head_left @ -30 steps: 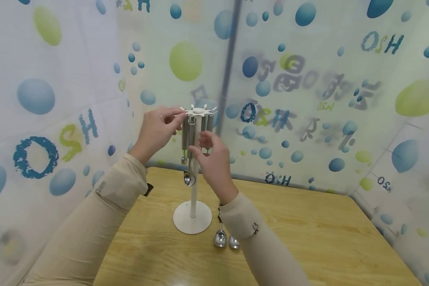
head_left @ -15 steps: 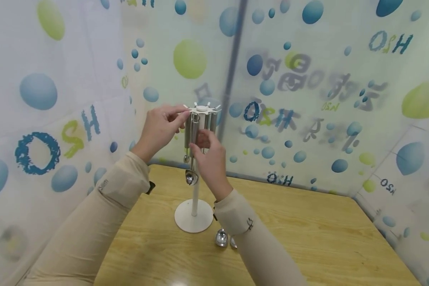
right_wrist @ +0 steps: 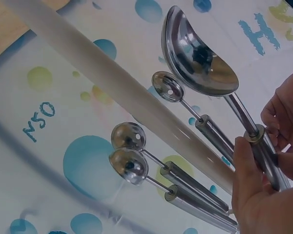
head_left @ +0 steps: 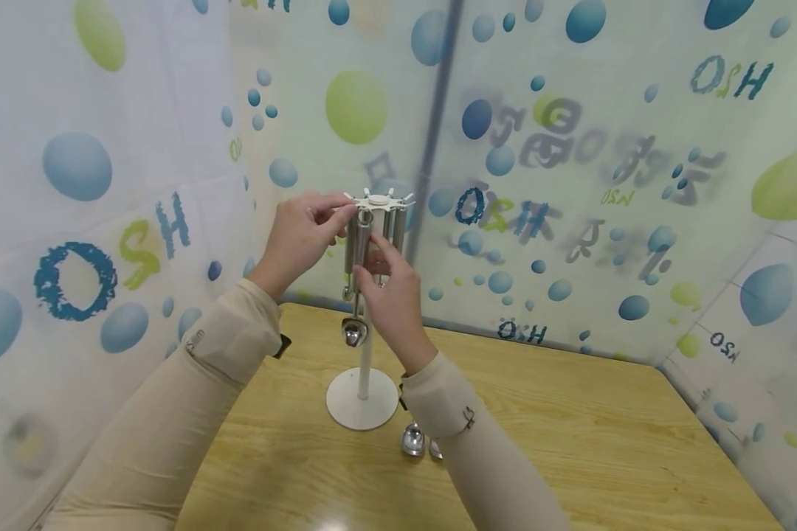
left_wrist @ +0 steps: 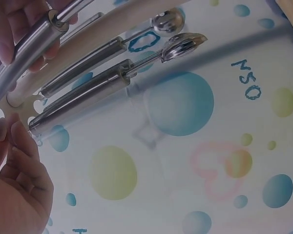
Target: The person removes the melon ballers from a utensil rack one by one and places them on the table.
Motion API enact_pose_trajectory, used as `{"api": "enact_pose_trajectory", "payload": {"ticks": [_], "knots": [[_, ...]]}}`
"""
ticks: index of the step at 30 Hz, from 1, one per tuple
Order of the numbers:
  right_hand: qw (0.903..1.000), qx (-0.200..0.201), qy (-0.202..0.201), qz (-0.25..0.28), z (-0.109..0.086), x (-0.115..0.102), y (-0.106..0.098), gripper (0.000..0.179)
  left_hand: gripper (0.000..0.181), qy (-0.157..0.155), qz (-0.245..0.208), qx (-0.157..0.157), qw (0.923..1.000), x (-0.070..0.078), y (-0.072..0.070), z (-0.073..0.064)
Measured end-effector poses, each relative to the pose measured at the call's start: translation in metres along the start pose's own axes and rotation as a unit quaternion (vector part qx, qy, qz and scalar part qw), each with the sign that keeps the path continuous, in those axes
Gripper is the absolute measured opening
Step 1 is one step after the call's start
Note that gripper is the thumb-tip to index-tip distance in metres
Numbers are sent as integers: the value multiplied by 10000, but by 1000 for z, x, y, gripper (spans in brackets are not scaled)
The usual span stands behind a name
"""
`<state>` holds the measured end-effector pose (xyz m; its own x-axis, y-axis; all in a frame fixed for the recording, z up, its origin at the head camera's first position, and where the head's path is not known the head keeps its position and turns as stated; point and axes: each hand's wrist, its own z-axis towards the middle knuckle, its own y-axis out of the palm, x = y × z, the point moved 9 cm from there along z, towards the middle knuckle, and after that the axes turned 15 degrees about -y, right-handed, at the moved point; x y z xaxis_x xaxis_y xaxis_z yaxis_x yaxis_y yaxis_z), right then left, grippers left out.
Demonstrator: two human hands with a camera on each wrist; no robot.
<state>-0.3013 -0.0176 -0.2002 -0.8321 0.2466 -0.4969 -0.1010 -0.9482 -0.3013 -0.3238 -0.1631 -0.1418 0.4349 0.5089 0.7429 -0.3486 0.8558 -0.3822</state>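
Scoop point(head_left: 362, 251) | long axis near-vertical, bowl point(head_left: 355, 332) down | right fingers point(head_left: 390, 256) pinch handle point(right_wrist: 264, 157), left fingers point(head_left: 340, 218) rack point(head_left: 378, 200)

Bright, soft light in the head view, seemingly coming through the far curtain point(head_left: 491, 302), where grey, shadowy lettering point(head_left: 544, 147) and a dark stripe point(head_left: 438, 96) show hazily. A white patch of glare point(head_left: 332, 525) hits the table point(head_left: 571, 442) at its near edge, soft shade falling on the left, and there's a blurred smudge point(head_left: 29, 446) near left! Over to both wrist views: dimmer, greyer, yet crisp highlights gleam on the large scoop point(right_wrist: 200, 63).
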Motion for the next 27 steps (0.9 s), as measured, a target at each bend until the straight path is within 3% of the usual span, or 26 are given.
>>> {"api": "enact_pose_trajectory", "payload": {"ticks": [27], "knots": [[9997, -206, -80, 113, 1, -5, -3, 53, 22, -8, 5, -4, 10000, 0, -1, -2]]}}
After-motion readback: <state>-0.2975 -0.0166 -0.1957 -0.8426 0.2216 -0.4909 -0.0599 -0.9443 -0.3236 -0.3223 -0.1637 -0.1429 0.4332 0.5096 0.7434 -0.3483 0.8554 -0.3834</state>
